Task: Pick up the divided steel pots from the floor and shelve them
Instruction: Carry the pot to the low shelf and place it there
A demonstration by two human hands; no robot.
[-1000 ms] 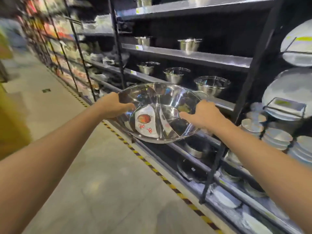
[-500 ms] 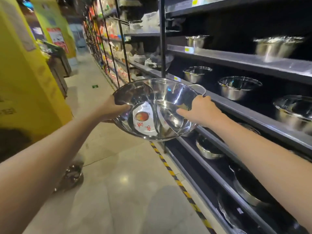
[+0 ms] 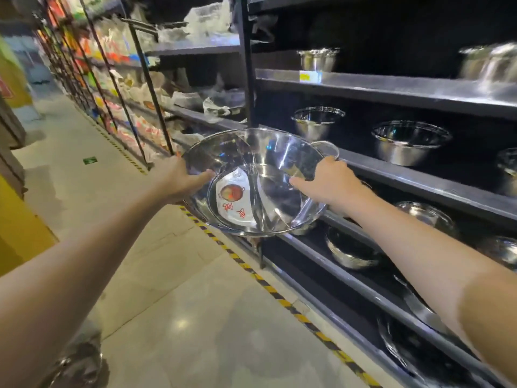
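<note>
Divided steel pot (image 3: pixel 260 183) is off the floor, held in the air at the shelf front, tilted toward me with its divider and paper label (image 3: pixel 235 197) showing; my left hand (image 3: pixel 181 177) clamps the left rim and my right hand (image 3: pixel 327 180) the right rim by the loop handle (image 3: pixel 326 148). I'd call this the carry-to-shelf step: next move needs leveling the pot and sliding it onto the dark shelf (image 3: pixel 419 183), into the gap left of the steel bowls (image 3: pixel 408 144). Another pot (image 3: pixel 75 362) seems to wait on the floor, blurred.
</note>
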